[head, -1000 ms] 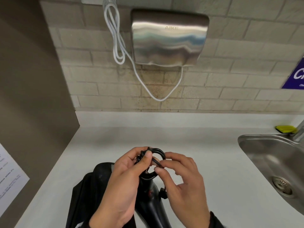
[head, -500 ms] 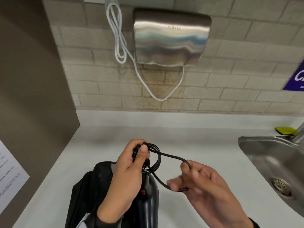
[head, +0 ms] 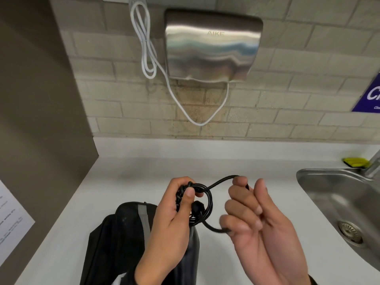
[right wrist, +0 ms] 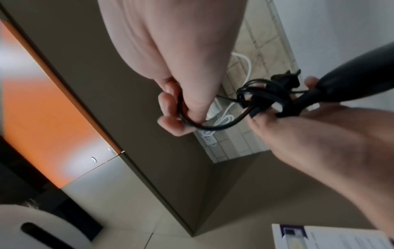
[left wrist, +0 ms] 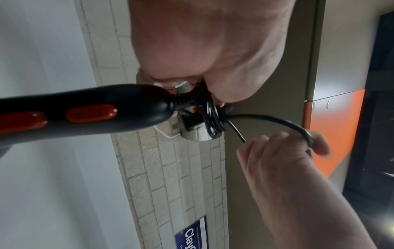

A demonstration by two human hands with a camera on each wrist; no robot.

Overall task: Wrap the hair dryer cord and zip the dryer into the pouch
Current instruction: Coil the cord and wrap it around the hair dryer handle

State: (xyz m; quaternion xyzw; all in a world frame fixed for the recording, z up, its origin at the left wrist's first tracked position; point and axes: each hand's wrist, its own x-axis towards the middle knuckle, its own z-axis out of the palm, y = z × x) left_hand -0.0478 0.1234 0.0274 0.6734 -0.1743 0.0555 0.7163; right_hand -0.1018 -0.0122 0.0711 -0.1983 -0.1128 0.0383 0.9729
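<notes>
My left hand (head: pixel 181 204) grips a bundle of coiled black cord (head: pixel 202 204) at the end of the hair dryer's handle, thumb pressed on the coils. The black hair dryer (left wrist: pixel 85 112) has two red switches on its handle, which points down toward the counter. A loose loop of the cord (head: pixel 220 182) runs right to my right hand (head: pixel 244 204), whose curled fingers hold it. In the right wrist view the cord (right wrist: pixel 213 126) passes under those fingers, and the plug (right wrist: pixel 285 77) sticks out of the bundle. A black pouch (head: pixel 115 239) lies on the counter under my left forearm.
The white counter (head: pixel 127 177) runs back to a brick wall holding a steel hand dryer (head: pixel 211 46) with a white cable. At the right is a steel sink (head: pixel 339 202) with a yellow sponge (head: pixel 354 162) behind it. A brown partition (head: pixel 41 120) closes the left side.
My right hand drew a loop of cord out to the right from the bundle, then lifted it and turned palm-up. My left hand kept its grip on the coils.
</notes>
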